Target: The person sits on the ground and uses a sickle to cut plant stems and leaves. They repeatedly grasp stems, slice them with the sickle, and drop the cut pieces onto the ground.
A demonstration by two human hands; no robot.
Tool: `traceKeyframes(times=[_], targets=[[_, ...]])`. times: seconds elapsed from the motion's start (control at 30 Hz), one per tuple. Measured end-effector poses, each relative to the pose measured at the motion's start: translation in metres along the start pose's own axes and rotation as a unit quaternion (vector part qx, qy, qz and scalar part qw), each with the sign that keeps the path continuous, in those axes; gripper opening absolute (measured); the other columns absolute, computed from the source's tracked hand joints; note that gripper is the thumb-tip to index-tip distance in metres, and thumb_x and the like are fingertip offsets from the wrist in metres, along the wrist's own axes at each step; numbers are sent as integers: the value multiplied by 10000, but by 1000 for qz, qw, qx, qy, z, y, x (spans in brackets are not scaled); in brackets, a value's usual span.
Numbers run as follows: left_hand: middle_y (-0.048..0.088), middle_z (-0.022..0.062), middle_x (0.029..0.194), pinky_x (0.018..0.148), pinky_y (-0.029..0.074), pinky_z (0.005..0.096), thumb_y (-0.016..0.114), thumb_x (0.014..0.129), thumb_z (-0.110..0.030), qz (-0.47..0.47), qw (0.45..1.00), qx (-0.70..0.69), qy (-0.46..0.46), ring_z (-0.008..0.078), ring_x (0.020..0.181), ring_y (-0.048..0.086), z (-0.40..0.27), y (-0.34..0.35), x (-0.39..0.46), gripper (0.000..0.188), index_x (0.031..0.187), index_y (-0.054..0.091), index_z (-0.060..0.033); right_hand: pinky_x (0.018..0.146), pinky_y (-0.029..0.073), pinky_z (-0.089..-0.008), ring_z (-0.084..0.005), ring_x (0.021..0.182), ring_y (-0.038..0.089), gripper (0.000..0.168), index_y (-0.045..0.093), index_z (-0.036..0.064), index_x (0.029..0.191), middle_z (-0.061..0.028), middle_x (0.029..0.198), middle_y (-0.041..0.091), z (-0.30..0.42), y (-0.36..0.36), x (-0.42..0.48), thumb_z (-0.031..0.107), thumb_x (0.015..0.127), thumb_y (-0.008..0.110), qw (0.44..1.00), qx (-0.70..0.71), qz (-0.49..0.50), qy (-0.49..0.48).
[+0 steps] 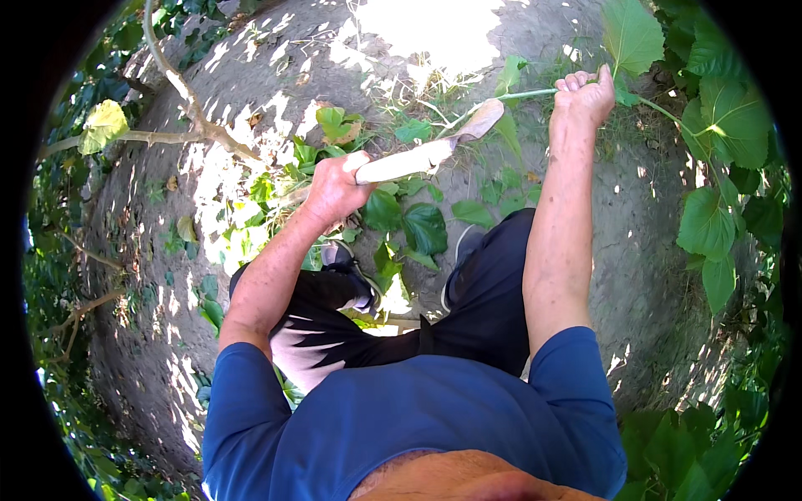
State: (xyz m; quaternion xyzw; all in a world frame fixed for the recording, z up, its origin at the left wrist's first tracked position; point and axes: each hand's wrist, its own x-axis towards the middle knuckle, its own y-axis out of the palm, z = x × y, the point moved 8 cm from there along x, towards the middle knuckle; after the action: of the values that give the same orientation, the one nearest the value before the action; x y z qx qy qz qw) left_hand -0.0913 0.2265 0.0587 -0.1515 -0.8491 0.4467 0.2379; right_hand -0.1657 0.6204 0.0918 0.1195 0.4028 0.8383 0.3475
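Observation:
My left hand (341, 185) is closed around a hand tool (407, 161). The tool has a pale, sunlit length and a flat, brownish, blade-like end, pointing up and right. My right hand (583, 94), up and to the right, grips a green leafy stem (529, 94). That stem runs left from the fist and down behind the tool's tip, where its lower part is partly hidden. On the other side of the fist it continues right and bears broad green leaves (634, 37).
A bare forked branch (207, 128) reaches in from the left, with a yellowing leaf (103, 125) on it. Low leafy shoots (426, 228) grow between my shoes (467, 244). Dry soil (633, 250) surrounds me, and dense foliage (733, 119) borders the right side.

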Motion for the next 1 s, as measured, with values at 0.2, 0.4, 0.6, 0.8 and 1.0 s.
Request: traceKeyframes(times=[0.2, 0.4, 0.6, 0.8, 1.0], targets=[[559, 92, 644, 553, 504, 392, 667, 656, -39, -30, 991, 78, 108, 309, 603, 609, -25, -19, 6, 145, 713, 539, -79, 472, 253, -311, -130, 464, 315, 330, 395, 120, 745, -1, 589, 345, 5, -8, 4, 325, 983, 495, 1000, -5, -7, -2], [564, 81, 651, 551, 508, 396, 637, 670, -61, -15, 977, 119, 177, 308, 606, 613, -42, -10, 19, 126, 749, 548, -103, 472, 251, -309, -134, 470, 304, 340, 357, 117, 735, -10, 583, 337, 9, -3, 1, 293, 999, 478, 1000, -23, 10, 7], [520, 32, 624, 519, 478, 368, 599, 712, -113, 24, 954, 187, 231, 233, 588, 602, -61, 7, 52, 99, 754, 533, -175, 471, 254, -299, -127, 478, 318, 272, 379, 92, 811, -12, 596, 349, -9, 12, -14, 261, 984, 505, 998, -40, 34, 19], [609, 67, 651, 543, 523, 370, 515, 860, -107, 200, 972, -21, -125, 214, 636, 644, 104, 13, 33, 82, 807, 576, -95, 404, 263, -250, -75, 431, 264, 252, 390, 131, 760, 47, 580, 308, 55, -56, 19, 178, 1003, 439, 995, -74, -26, -69], [708, 154, 898, 759, 540, 443, 601, 831, -161, 87, 887, 333, -309, 320, 835, 696, 238, -72, -58, 246, 1067, 673, -161, 405, 253, -261, -93, 440, 319, 254, 437, 107, 751, 24, 573, 368, 37, -15, -2, 208, 969, 520, 996, -55, -13, -69]])
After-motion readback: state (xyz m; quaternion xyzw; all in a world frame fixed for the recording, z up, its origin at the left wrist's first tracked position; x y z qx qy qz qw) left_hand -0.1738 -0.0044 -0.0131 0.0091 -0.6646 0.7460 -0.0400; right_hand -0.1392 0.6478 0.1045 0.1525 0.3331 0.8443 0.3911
